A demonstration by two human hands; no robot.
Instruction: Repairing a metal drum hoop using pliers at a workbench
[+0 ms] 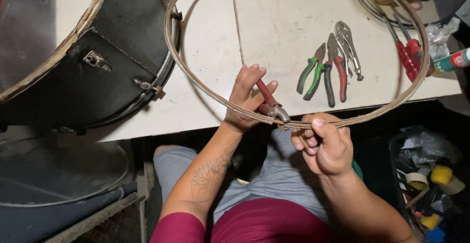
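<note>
— What's the left hand [248,98] got?

— Red-handled pincers [270,104], fingers wrapped round the handles, jaws biting the near arc of that big metal hoop [196,84]. The handles run up and away across the bench [284,22].

— And the right hand [324,147]?

— Clenched on the same hoop rim, just right of the jaws, thumb on top. The hoop lies flat, its near edge overhanging the person's lap. Spare pliers [324,71] sit inside the ring, a black drum [93,52] off left.
</note>
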